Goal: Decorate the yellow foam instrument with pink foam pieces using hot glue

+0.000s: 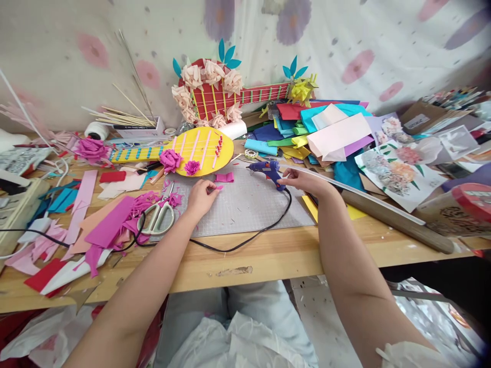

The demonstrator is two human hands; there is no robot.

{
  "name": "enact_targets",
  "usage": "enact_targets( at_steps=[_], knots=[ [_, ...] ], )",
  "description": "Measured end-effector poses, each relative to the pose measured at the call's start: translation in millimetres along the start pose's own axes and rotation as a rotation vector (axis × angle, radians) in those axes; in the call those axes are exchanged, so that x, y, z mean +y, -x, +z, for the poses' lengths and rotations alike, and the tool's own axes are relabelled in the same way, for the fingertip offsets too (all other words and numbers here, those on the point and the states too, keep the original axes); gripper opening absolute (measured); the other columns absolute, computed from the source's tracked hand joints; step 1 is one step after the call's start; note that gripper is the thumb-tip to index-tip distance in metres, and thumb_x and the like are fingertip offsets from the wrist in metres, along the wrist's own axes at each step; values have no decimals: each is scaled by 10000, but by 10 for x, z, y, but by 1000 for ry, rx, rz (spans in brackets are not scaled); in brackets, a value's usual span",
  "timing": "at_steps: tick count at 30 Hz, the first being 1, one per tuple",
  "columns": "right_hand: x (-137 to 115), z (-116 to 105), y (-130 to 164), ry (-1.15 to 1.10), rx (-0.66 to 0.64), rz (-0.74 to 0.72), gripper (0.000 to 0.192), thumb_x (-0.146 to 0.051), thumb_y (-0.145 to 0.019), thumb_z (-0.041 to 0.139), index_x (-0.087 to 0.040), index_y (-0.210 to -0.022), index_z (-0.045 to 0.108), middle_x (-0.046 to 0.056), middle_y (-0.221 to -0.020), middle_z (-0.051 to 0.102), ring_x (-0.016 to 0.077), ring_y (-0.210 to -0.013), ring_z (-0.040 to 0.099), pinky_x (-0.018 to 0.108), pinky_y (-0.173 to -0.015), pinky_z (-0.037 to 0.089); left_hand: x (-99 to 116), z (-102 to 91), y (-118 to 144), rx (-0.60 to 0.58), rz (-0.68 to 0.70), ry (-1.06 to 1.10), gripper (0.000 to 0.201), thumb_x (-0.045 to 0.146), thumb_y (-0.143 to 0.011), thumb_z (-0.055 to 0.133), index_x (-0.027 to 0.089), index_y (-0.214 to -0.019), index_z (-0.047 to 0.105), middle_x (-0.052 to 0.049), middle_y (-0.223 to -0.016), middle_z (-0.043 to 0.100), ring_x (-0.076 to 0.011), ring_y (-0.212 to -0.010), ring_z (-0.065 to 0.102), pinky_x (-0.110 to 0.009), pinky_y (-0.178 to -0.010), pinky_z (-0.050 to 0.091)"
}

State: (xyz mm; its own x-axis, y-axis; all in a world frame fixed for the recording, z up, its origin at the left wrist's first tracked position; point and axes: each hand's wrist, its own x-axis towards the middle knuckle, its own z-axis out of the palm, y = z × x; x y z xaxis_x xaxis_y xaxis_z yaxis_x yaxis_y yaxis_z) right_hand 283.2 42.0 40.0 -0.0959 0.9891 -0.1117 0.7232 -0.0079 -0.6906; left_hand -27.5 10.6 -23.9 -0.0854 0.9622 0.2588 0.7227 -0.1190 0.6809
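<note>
My left hand [200, 197] rests on the grey cutting mat [245, 209] and pinches a small pink paper piece [218, 188] between its fingertips. My right hand [303, 180] touches the handle of a blue glue gun [268, 170] that stands on the mat, its black cord [245, 241] looping toward the table's front edge. A folded pink paper strip [224, 177] lies just beyond my left hand. Behind it lies a yellow paper guitar [192, 149] with magenta paper flowers [171, 159] on it.
White-handled scissors [160, 214] lie left of the mat among pink paper scraps [111, 227]. A red paper guitar [215, 94] leans on the wall. A pile of coloured paper sheets [326, 134] sits at the back right, and a wooden stick [395, 221] lies right.
</note>
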Motion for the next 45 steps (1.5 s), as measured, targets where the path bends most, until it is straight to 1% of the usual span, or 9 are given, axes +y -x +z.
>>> enact_targets(
  at_steps=[4, 9, 13, 16, 22, 27, 31, 36, 45],
  knots=[
    [8, 274, -125, -23, 79, -121, 387, -477, -657, 698, -185, -897, 618, 44, -798, 601, 141, -698, 538, 273, -625, 390, -18, -13, 20, 5, -5, 58, 114, 288, -730, 656, 186, -694, 622, -9, -733, 558, -134, -633, 511, -286, -641, 421],
    [30, 565, -228, 52, 213, -80, 440, -519, -666, 670, -165, -922, 615, 72, -885, 636, 216, -817, 572, 327, -725, 421, -30, -37, 28, -25, 19, 106, 128, 301, -716, 667, 176, -703, 641, -3, -718, 568, -124, -632, 508, -271, -634, 417],
    [20, 604, -225, 176, 328, -56, 451, -516, -642, 684, -165, -906, 580, 103, -942, 621, 250, -890, 561, 342, -743, 419, -40, -49, 32, -33, 26, 131, 114, 281, -716, 666, 170, -702, 640, -3, -722, 572, -120, -630, 502, -269, -635, 411],
    [-31, 519, -138, 284, 414, -4, 418, -556, -642, 673, -185, -782, 540, 100, -873, 612, 256, -873, 558, 333, -707, 404, -39, -55, 35, -39, 40, 142, 118, 280, -731, 654, 172, -687, 636, -4, -721, 576, -120, -636, 504, -268, -639, 404],
    [-316, 427, 101, 358, 70, 59, 390, -499, -713, 623, -209, -562, 410, 15, -580, 546, 170, -616, 519, 277, -551, 316, -22, -64, 38, -67, 76, 129, 133, 278, -737, 650, 172, -659, 634, -4, -694, 577, -123, -637, 503, -268, -636, 392],
    [-626, 774, 77, 68, 31, -222, 217, -352, -720, 647, -208, -709, 484, -1, -712, 619, 137, -636, 540, 257, -581, 367, -11, -73, 44, -115, 117, 105, 154, 317, -745, 647, 174, -688, 662, -20, -719, 601, -135, -664, 518, -276, -637, 389],
    [-775, 1150, -91, -232, -63, -426, 241, -234, -686, 662, -215, -833, 473, -7, -835, 634, 128, -727, 586, 267, -692, 450, -9, -86, 59, -145, 131, 91, 173, 336, -755, 644, 176, -698, 675, -24, -715, 598, -144, -683, 526, -282, -644, 390],
    [-780, 1335, -249, -311, -134, -389, 236, -160, -673, 624, -225, -807, 441, -54, -671, 567, 125, -658, 569, 271, -661, 447, -10, -95, 75, -152, 126, 100, 187, 336, -773, 632, 173, -696, 678, -26, -724, 603, -147, -700, 539, -291, -667, 397],
    [-706, 1234, -287, -463, -94, -264, 232, -204, -620, 655, -211, -743, 459, -51, -630, 540, 118, -603, 533, 266, -599, 418, -23, -73, 72, -146, 143, 49, 173, 322, -777, 630, 185, -680, 673, -26, -727, 609, -149, -704, 547, -295, -676, 421]
  ],
)
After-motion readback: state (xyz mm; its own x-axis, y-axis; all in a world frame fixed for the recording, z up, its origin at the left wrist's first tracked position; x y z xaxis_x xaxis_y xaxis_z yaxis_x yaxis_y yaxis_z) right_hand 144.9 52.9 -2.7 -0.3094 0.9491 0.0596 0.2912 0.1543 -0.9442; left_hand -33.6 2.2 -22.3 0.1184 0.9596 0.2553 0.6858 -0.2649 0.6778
